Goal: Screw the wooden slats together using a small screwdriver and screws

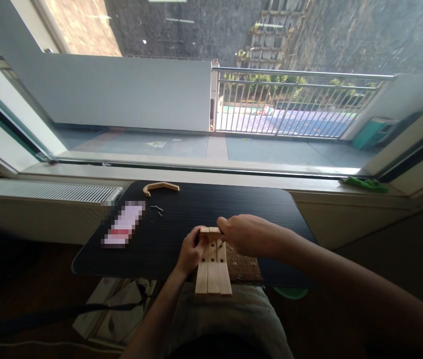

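Note:
Three light wooden slats [213, 271] lie side by side at the near edge of a black table [196, 214], their near ends hanging over it. They have small holes near the far end. My left hand [190, 252] grips their left side with curled fingers. My right hand [247, 234] is closed over the far right end of the slats, fingers pinched at the top. A brown perforated board [244, 267] lies under and right of the slats.
A curved wooden piece [160, 188] lies at the table's far edge. Small metal screws [157, 209] sit beside a blurred pink-white card [123, 224]. A radiator [43, 190] stands at the left, a green cloth [366, 183] on the window sill.

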`<state>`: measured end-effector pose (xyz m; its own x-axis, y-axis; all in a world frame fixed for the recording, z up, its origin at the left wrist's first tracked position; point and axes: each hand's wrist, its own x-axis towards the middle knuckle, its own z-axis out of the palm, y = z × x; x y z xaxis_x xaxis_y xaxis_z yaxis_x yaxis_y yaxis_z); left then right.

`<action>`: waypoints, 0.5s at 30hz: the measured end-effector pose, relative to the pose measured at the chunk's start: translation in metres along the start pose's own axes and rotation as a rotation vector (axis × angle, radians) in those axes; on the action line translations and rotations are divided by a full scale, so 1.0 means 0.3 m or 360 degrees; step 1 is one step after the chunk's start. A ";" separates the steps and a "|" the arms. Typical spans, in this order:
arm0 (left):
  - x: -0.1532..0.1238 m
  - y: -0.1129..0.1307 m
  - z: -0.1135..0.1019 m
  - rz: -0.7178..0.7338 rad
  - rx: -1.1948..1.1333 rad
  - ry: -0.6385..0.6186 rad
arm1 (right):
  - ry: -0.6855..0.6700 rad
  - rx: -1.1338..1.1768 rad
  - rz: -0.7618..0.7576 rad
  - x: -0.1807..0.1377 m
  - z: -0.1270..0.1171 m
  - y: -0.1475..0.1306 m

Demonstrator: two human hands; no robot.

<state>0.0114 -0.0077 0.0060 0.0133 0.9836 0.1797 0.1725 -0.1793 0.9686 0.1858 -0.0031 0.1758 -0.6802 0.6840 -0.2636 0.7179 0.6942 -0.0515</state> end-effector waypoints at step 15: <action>0.000 0.001 -0.001 -0.0020 -0.0013 -0.0011 | -0.0019 -0.0132 0.0088 0.006 -0.017 -0.017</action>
<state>0.0113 -0.0077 0.0064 0.0182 0.9859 0.1661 0.1649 -0.1668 0.9721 0.1801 -0.0043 0.1806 -0.6375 0.7196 -0.2753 0.7395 0.6718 0.0434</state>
